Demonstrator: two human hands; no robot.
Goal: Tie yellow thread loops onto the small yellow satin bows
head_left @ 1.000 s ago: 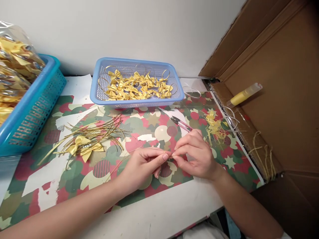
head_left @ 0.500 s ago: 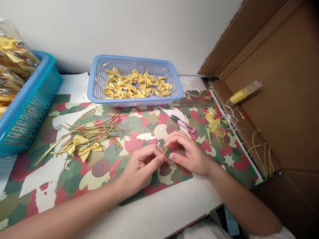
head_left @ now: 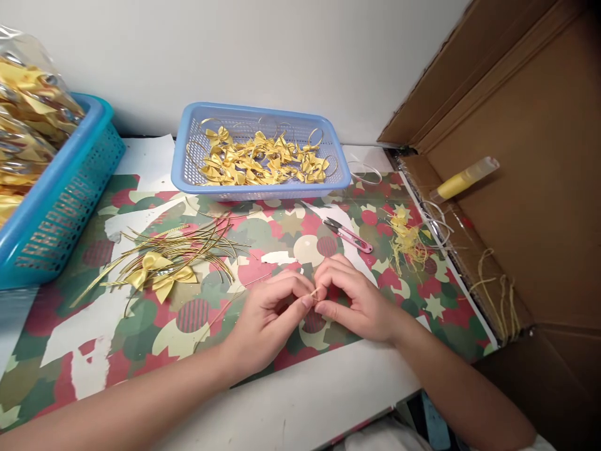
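My left hand (head_left: 270, 313) and my right hand (head_left: 354, 297) meet fingertip to fingertip over the patterned mat (head_left: 141, 326), both pinching a thin gold cord (head_left: 315, 292). The cord trails back under my left hand toward the left. To the left lie a bundle of gold cords (head_left: 183, 247) and two yellow ribbon bows (head_left: 162, 275). Pink thread snips (head_left: 350, 235) rest just beyond my right hand.
A light blue basket (head_left: 188, 178) of finished yellow bows stands at the back. A teal basket (head_left: 61, 200) with bagged bows sits far left. Yellow thread scraps (head_left: 406, 241) lie right of the snips. An open cardboard box (head_left: 526, 188) holding a yellow tube (head_left: 462, 178) fills the right.
My hands have drawn closer together and slightly toward me, with fingers curling tighter around the cord end. The view shifted a little.
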